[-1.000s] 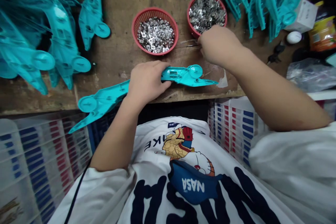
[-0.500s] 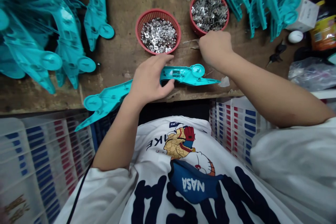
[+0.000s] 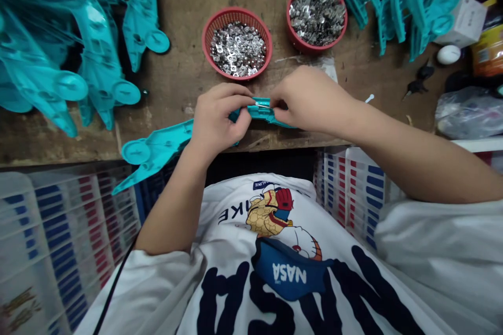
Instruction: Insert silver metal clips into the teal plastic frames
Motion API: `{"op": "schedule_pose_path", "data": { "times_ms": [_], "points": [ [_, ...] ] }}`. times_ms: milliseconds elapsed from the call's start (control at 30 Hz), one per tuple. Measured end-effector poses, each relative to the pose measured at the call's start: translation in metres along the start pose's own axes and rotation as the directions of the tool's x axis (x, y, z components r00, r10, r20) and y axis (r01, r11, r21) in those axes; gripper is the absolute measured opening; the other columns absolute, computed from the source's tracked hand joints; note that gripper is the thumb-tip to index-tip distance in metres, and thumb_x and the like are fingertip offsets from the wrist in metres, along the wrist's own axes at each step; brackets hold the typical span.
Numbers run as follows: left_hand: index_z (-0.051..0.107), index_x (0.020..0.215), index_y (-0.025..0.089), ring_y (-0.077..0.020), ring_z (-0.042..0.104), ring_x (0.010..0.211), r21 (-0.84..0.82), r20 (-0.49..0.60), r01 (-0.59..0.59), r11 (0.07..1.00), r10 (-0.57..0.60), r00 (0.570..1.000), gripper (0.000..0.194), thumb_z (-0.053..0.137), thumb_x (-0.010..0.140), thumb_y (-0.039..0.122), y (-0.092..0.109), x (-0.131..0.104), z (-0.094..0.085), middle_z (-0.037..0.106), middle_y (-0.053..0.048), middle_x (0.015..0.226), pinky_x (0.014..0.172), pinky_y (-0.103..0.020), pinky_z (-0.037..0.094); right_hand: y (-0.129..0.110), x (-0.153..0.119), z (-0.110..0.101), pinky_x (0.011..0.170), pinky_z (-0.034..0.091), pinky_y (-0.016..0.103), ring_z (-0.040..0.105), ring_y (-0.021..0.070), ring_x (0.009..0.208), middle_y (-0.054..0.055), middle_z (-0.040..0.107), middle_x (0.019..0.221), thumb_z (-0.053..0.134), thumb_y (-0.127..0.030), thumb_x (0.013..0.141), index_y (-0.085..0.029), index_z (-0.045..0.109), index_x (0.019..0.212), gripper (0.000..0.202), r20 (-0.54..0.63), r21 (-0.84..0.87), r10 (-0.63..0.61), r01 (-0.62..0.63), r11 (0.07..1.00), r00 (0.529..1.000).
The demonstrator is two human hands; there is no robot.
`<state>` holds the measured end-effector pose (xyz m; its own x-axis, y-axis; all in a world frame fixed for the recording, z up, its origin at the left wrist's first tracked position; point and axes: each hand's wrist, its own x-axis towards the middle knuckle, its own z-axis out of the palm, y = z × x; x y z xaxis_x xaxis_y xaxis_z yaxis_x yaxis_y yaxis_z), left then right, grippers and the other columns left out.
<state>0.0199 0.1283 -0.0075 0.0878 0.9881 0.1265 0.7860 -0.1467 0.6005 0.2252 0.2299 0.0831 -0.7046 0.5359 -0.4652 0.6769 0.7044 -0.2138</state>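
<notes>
A long turquoise plastic part (image 3: 163, 144), with a round disc near its left end, lies along the table's front edge. My left hand (image 3: 222, 118) is closed over its middle, thumb on the near side and fingers on the far side. Between finger and thumb, my right hand (image 3: 308, 99) pinches a thin metal tool, whose narrow tip (image 3: 262, 106) points left onto the part. Most of the tool and the part's right end are hidden under this hand. Just beyond the hands stands a red basket (image 3: 206, 51) of small shiny metal plates.
A second red basket (image 3: 291, 36) of metal clips stands farther right. Turquoise parts are piled at the left (image 3: 98, 47) and back right (image 3: 424, 0). Keys (image 3: 416, 86), a white egg-shaped object (image 3: 448, 54) and a plastic bag (image 3: 469, 110) lie right. Plastic crates (image 3: 66, 230) flank my lap.
My right hand has come from beside the right basket, left and toward me, onto the turquoise part with the metal tool. My left hand keeps its hold on the part.
</notes>
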Motion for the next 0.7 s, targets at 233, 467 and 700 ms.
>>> {"op": "schedule_pose_path", "data": {
  "times_ms": [233,467,700],
  "points": [
    [0.087,0.116,0.031,-0.0365,0.074,0.151,0.034,0.04,-0.083,0.996,0.082,0.996,0.031,0.065,0.095,0.024,-0.0021,-0.0039,0.0068,0.084,-0.007,0.15,0.128,-0.063,0.062,-0.0033,-0.0044,-0.0048,0.097,0.057,0.045,0.081,0.04,0.114,0.023,0.086,0.126,0.054,-0.026,0.111,-0.015,0.086,0.133,0.04,0.023,-0.073,0.027,-0.025,0.997,0.999],
    [0.084,0.107,0.031,-0.0409,0.058,0.17,0.063,0.195,-0.083,0.995,0.069,0.978,0.028,0.07,0.086,0.021,0.004,0.0015,0.0091,0.074,-0.004,0.167,0.133,-0.069,0.058,-0.0061,-0.003,-0.0046,0.099,0.061,0.047,0.08,0.0457,0.128,0.027,0.082,0.138,0.045,-0.014,0.114,-0.011,0.08,0.142,0.046,0.129,-0.165,-0.027,0.049,0.985,0.991],
    [0.084,0.116,0.03,-0.0398,0.068,0.16,0.049,0.171,-0.048,0.998,0.039,0.985,0.038,0.065,0.085,0.021,0.0001,-0.0023,0.0105,0.079,-0.004,0.16,0.134,-0.067,0.057,-0.0012,-0.0007,0.0007,0.095,0.061,0.049,0.081,0.0461,0.124,0.025,0.082,0.135,0.045,-0.017,0.114,-0.014,0.084,0.135,0.044,0.086,-0.194,-0.05,0.066,0.979,0.995]
  ]
}}
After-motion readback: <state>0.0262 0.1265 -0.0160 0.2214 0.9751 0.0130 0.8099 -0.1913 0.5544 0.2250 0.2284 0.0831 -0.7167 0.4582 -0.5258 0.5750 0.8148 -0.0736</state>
